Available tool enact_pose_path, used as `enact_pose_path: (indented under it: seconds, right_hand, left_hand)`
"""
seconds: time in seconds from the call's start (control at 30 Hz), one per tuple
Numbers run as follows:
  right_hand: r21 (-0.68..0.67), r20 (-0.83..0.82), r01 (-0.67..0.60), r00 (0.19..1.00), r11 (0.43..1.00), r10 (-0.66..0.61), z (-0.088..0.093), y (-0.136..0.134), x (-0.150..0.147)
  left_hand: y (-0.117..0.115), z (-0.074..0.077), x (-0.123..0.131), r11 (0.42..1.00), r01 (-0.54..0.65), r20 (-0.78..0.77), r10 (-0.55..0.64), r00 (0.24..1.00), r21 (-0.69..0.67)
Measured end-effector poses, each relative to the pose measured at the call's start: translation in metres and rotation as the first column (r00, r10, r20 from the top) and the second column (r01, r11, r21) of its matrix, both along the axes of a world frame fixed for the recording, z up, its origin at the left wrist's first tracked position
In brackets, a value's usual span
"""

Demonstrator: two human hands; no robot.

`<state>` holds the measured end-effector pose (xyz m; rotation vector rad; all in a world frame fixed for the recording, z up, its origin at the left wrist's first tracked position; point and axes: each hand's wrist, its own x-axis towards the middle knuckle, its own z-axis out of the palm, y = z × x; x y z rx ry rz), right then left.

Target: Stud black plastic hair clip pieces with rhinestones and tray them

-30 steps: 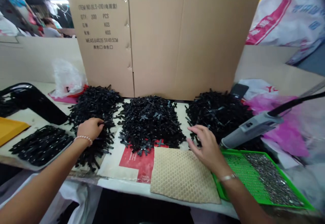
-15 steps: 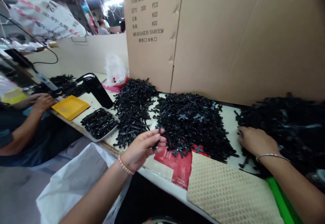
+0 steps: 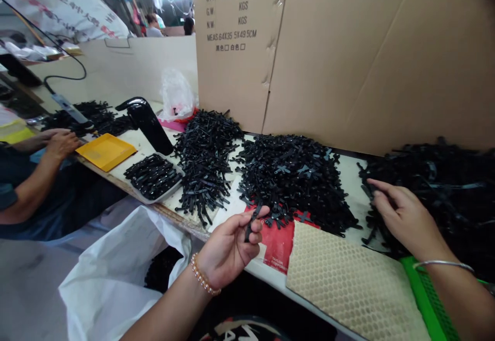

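plainly "200 pcs" cardboard (image 3: 340, 62) behind strips (image 3: 288, 181)

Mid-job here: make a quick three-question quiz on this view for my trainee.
1. True or false: the left hand is empty.
2. What is nearest the right hand? (a) the plastic bag, (b) the rightmost black pile, (c) the white sack.
3. Fill in: the tray beside the co-worker's hands is coloured ____.
Key: 1. False: it holds a black strip. 2. b. 3. Yellow.

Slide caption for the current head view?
Left hand holds a black strip; right hand at the edge of the rightmost pile, cardboard behind.
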<state>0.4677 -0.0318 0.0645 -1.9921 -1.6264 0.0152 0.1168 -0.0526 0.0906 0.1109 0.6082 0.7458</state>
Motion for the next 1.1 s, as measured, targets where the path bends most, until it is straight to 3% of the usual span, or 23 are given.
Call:
enact_pose_path:
  seconds: [0.1,0.17,0.2,0.23,0.3,0.33,0.4,0.47,0.6,0.73,0.93,1.03,1.1]
  right_hand:
    - [-0.028,-0.063,-0.108,0.992,0.994,0.106,-0.007,-0.018,-0.003]
    - [-0.09,-0.072,-0.16,0.985,0.983,0.154,-0.016,-0.032,0.001]
    - [-0.108,-0.077,-0.168,0.984,0.98,0.16,-0.021,-0.039,0.004]
    - [-0.114,-0.09,-0.167,0.983,0.979,0.157,-0.026,-0.045,0.008]
    - [-0.116,-0.153,-0.155,0.979,0.981,0.137,-0.035,-0.056,0.013]
    - [-0.125,-0.205,-0.149,0.971,0.981,0.122,-0.037,-0.061,0.014]
    - [-0.169,-0.319,-0.137,0.944,0.976,0.077,-0.041,-0.07,0.011]
    - [-0.23,-0.404,-0.124,0.914,0.965,0.021,-0.041,-0.079,0.005]
    - [-0.29,-0.495,-0.129,0.868,0.948,-0.033,-0.044,-0.096,-0.008]
    - [-0.256,-0.507,-0.181,0.862,0.95,0.027,-0.051,-0.102,-0.008]
    - [-0.227,-0.198,-0.241,0.96,0.944,0.198,-0.055,-0.1,-0.003]
    - [-0.214,-0.087,-0.231,0.972,0.949,0.217,-0.045,-0.092,-0.009]
    - [-0.139,0.01,-0.155,0.987,0.978,0.158,-0.038,-0.078,-0.014]
  left_hand:
    - [-0.002,-0.012,-0.012,0.987,0.026,-0.188,0.004,0.982,0.157]
    - [0.006,-0.022,-0.026,0.943,0.016,-0.458,0.146,0.877,0.331]
    - [0.013,-0.027,-0.035,0.902,0.025,-0.602,0.266,0.753,0.43]
    - [0.022,-0.031,-0.045,0.851,0.069,-0.719,0.393,0.574,0.52]
    - [0.043,-0.037,-0.062,0.757,0.297,-0.812,0.559,0.164,0.582]
    - [0.055,-0.038,-0.068,0.724,0.443,-0.804,0.595,-0.012,0.529]
    - [0.076,-0.038,-0.075,0.663,0.662,-0.738,0.63,-0.243,0.348]
    - [0.094,-0.036,-0.075,0.603,0.781,-0.678,0.643,-0.357,0.162]
    - [0.115,-0.033,-0.069,0.462,0.881,-0.644,0.644,-0.413,-0.102]
    - [0.124,-0.029,-0.072,0.384,0.906,-0.655,0.64,-0.401,-0.18]
    - [0.126,-0.019,-0.078,0.254,0.934,-0.656,0.665,-0.357,-0.25]
    - [0.126,-0.015,-0.078,0.167,0.929,-0.616,0.708,-0.345,-0.329]
    - [0.128,-0.015,-0.077,0.14,0.919,-0.594,0.725,-0.348,-0.368]
